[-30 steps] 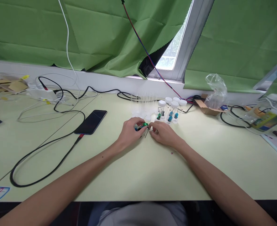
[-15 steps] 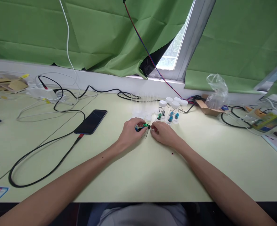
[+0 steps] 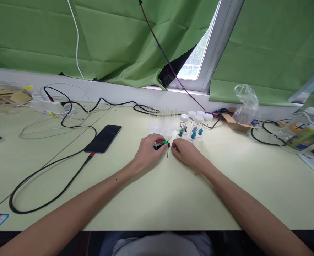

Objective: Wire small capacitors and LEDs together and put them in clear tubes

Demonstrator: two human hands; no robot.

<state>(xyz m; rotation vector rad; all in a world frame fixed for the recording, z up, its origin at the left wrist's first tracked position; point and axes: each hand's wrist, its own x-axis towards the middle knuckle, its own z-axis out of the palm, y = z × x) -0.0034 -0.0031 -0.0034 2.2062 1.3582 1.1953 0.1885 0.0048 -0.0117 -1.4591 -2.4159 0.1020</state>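
My left hand (image 3: 151, 147) is closed around a small green-and-black part (image 3: 165, 142) that looks like an electronic component, with a thin metal pin pointing down from it. My right hand (image 3: 185, 151) is just to its right with fingers curled together; what they pinch, if anything, is hidden. Behind the right hand stand several clear tubes with white caps (image 3: 198, 118), some holding green or blue parts with wire leads. Empty-looking clear tubes (image 3: 162, 121) stand upright behind the left hand.
A black phone (image 3: 103, 138) on a charging cable lies to the left. A tiny red-and-dark bit (image 3: 195, 175) is on the table beside my right forearm. At the back right is a cardboard box (image 3: 237, 122) with a plastic bag (image 3: 247, 103). A power strip (image 3: 47, 105) sits back left.
The green-and-black part has turned slightly, and its thin pin now points more nearly straight down. My right hand has shifted a little to the right. The rest looks the same.
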